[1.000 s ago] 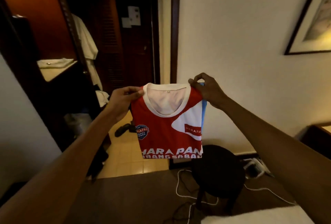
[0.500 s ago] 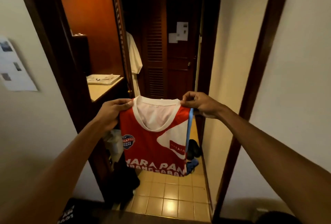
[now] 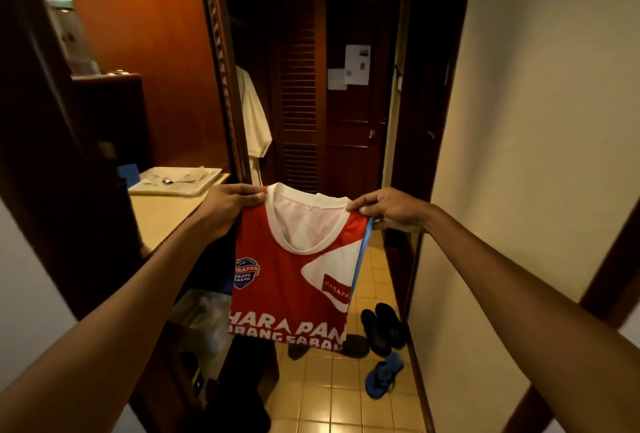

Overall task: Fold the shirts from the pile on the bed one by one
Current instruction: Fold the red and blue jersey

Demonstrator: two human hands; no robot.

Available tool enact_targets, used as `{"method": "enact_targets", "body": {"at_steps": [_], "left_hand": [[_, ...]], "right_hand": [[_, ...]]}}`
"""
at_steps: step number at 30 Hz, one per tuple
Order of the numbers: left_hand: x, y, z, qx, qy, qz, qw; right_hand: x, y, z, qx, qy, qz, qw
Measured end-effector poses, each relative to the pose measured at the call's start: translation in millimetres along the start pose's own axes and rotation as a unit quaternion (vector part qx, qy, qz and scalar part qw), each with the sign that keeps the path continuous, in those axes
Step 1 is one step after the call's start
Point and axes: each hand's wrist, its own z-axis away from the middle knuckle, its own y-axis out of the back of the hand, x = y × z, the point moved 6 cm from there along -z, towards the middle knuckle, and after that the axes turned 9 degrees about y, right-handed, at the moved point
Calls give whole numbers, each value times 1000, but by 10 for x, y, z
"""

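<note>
A red and white shirt (image 3: 287, 287) with a white collar and white lettering hangs upright in front of me, folded narrow with its sides turned back and a blue edge showing on its right. My left hand (image 3: 228, 204) pinches the top left corner beside the collar. At the top right corner my right hand (image 3: 388, 209) grips the shirt. Both arms are stretched forward. The bed and the pile of shirts are out of view.
A wooden counter (image 3: 162, 214) with a white tray (image 3: 176, 181) stands at the left. A white garment (image 3: 254, 117) hangs by a louvred door. Dark shoes (image 3: 381, 327) and a blue sandal (image 3: 382, 375) lie on the tiled floor (image 3: 339, 405). A wall (image 3: 536, 155) runs along the right.
My view has swung left from the wall and stool toward the hallway and closet. Both hands have kept their grip on the shirt's top corners, which still hangs the same way.
</note>
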Motion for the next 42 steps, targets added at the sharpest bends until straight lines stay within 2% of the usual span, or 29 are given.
{"method": "enact_targets", "body": {"at_steps": [6, 12, 16, 22, 27, 34, 42], "left_hand": [[274, -260, -1449, -18, -41, -14, 999], [334, -869, -2710, 14, -101, -12, 995], [289, -1210, -3577, 36, -116, -8, 993], [427, -1591, -4830, 100, -158, -11, 982], [343, -1549, -5959, 133, -139, -23, 981], [58, -931, -7551, 163, -84, -35, 982], [131, -113, -8948, 251, -68, -14, 966]], "right_hand": [[260, 599, -956, 123, 43, 3, 991], [844, 1424, -1971, 277, 113, 60, 952], [1214, 1958, -2678, 319, 127, 61, 937], [1593, 2758, -3926, 274, 149, 87, 946], [1834, 3054, -5110, 262, 142, 118, 947], [2184, 2923, -6869, 223, 144, 155, 952], [2361, 2619, -8827, 208, 165, 133, 955]]}}
